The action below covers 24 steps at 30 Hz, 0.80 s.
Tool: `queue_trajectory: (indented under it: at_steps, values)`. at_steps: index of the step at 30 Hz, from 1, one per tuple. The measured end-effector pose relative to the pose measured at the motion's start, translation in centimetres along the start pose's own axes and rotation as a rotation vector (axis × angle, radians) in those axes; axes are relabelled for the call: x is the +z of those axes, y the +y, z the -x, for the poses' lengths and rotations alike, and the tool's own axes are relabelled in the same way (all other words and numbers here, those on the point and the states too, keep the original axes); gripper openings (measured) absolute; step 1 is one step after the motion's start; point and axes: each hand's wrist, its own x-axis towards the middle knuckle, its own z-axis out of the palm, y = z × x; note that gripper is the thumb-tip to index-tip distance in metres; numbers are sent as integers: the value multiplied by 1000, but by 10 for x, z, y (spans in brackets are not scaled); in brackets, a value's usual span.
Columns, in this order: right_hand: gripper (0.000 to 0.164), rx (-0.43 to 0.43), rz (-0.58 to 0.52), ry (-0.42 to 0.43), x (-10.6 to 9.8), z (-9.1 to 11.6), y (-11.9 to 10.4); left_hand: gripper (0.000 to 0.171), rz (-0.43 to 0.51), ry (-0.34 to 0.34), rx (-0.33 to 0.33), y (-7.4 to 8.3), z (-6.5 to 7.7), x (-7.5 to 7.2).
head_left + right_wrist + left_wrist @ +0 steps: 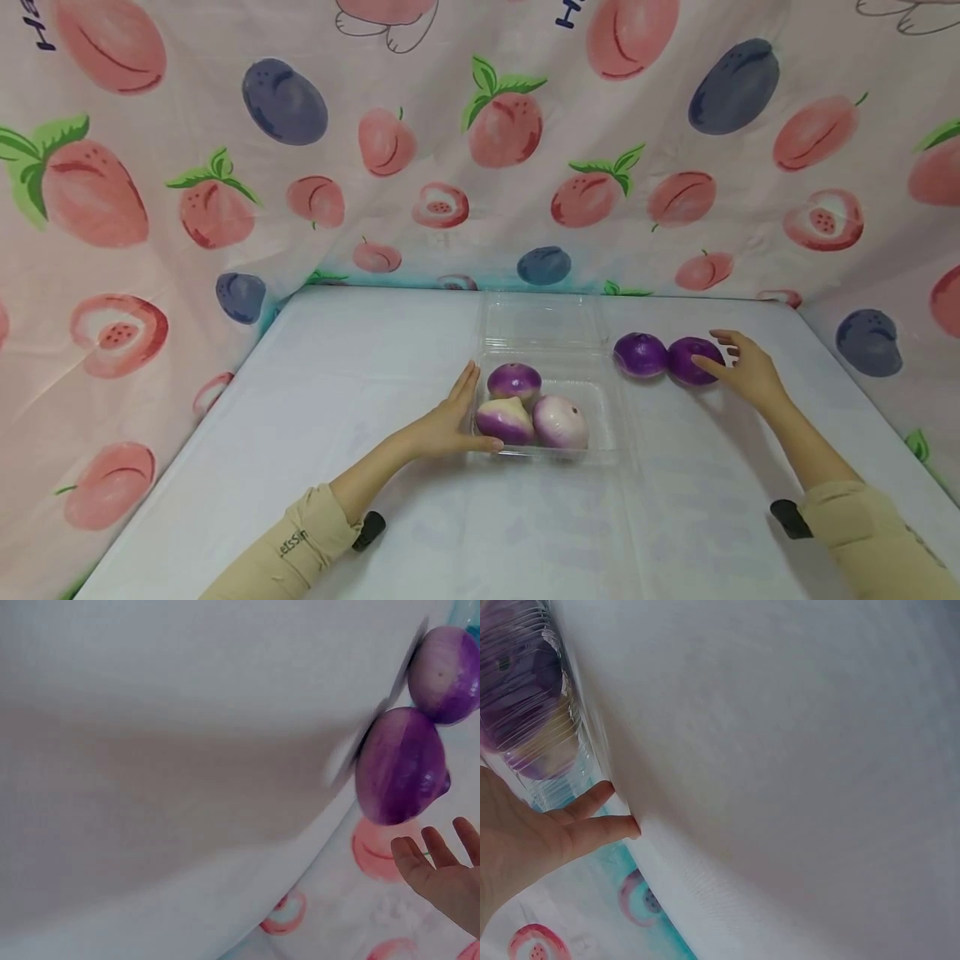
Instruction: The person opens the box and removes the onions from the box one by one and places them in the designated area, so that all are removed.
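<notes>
Onions (640, 356) in a touching pair on the white table (360, 350), just right of a clear plastic box (604, 417) with three onions (560, 423) inside and the lid (543, 321) folded back. Apparently steadying the box at its left side with an outstretched left hand (442, 425), straight-fingered and clasping nothing. Judging by the gap in the right wrist view, probably reaching for the outer onion (684, 358) with a loosely spread right hand (753, 379), nothing grasped; thumb contact hard to tell. Next, likely calling for a curl around that onion, a lift, then lowering into the box's free right end.
</notes>
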Motion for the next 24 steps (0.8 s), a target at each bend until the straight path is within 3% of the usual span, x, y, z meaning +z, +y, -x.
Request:
queue_trajectory:
  at_steps: [8,18,24]
  values:
    - [38,-162,-28,185,7,8,-28,123,6,4,-4,1,0,-1]
    - [30,-240,-74,178,22,16,-60,124,-3,5,-22,-1,2,-1]
    - [26,-316,-191,190,37,30,-77,124,19,2,-5,-2,0,1]
